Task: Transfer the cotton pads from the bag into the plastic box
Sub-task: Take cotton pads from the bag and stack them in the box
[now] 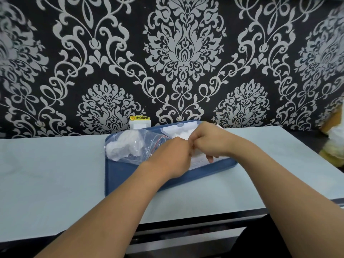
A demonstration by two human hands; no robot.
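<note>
The cotton pads [122, 148] are mostly bunched up inside the clear zip bag [136, 148], which lies on the left part of a blue tray [119, 175], and some white cotton already shows in the plastic box [178, 132] at the tray's far right, lid flipped up behind it. Both hands meet right over the near edge of that box. The left hand [171, 158] has its fingers curled under, and so does the right hand [208, 141], knuckles nearly touching, but whatever they're pinching is hidden behind the hands, so honestly I can't tell what either one holds. My guess is we're mid-transfer, fiddling with a pad or the box edge. Next move probably means going back to the bag's mouth for more. Tray sits on a pale countertop [55, 174] against patterned wallpaper [186, 53], with a wall socket [140, 123] behind.
</note>
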